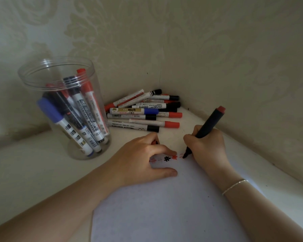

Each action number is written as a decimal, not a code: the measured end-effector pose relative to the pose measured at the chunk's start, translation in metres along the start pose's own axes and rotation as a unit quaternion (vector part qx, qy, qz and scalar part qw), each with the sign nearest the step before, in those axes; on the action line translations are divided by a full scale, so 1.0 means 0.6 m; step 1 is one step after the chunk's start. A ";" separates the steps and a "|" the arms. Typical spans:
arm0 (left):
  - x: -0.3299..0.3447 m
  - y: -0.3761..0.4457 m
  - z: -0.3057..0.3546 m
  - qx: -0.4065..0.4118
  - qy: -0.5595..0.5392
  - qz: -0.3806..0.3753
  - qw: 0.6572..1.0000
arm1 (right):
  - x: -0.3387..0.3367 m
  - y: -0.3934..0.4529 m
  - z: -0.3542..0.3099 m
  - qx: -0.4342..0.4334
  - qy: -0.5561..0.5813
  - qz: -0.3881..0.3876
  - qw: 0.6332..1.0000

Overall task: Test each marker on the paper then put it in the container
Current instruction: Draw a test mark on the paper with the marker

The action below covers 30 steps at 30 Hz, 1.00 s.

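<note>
Standing upright, the clear jar (pixel 42 79) holds several markers (pixel 80 117).

One clear container (pixel 87 140) held about six markers (pixel 87 117); roughly ten more lay in a pile (pixel 140 110). One sheet of paper (pixel 164 206), two hands.
</note>
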State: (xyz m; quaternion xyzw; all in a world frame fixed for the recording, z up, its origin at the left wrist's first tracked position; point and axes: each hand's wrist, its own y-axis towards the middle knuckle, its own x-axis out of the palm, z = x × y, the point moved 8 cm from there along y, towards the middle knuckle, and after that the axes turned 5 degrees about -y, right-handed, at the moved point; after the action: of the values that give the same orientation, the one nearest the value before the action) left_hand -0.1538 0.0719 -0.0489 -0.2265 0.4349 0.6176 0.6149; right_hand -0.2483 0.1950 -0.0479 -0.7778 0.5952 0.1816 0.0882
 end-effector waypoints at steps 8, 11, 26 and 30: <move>0.002 -0.001 -0.006 -0.014 0.005 -0.003 1.000 | -0.006 0.001 0.001 -0.009 0.044 0.017 0.999; -0.001 -0.002 -0.007 -0.024 -0.005 -0.005 1.000 | -0.023 0.001 0.000 -0.022 0.131 0.045 0.990; -0.014 -0.002 -0.031 -0.094 -0.189 0.039 0.977 | 0.018 -0.004 -0.015 0.010 0.345 -0.103 0.933; -0.016 -0.002 -0.025 -0.087 -0.181 0.038 0.979 | 0.018 -0.006 -0.019 0.007 0.328 -0.106 0.939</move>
State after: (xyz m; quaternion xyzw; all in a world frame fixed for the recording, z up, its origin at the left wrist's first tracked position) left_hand -0.1553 0.0542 -0.0493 -0.1469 0.2694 0.7066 0.6376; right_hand -0.2406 0.1824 -0.0421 -0.8521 0.5064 -0.0987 -0.0879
